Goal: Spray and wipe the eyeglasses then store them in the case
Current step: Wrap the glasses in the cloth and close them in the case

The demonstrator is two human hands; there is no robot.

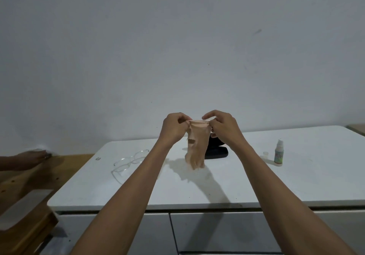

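A beige wiping cloth (195, 148) hangs in the air above the white table (197, 185). My left hand (174, 127) pinches its top left corner and my right hand (223, 127) pinches its top right corner. Clear-framed eyeglasses (128, 163) lie unfolded on the table to the left of my left forearm. A black glasses case (216, 150) lies open behind the cloth, partly hidden by it and by my right hand. A small white spray bottle (279, 153) stands upright at the right, with its small clear cap (265, 154) beside it.
A wooden bench (29, 185) adjoins the table on the left. Another person's hand (33, 157) rests there on something white. White cabinet fronts (217, 233) sit below the table's front edge. A plain wall stands behind.
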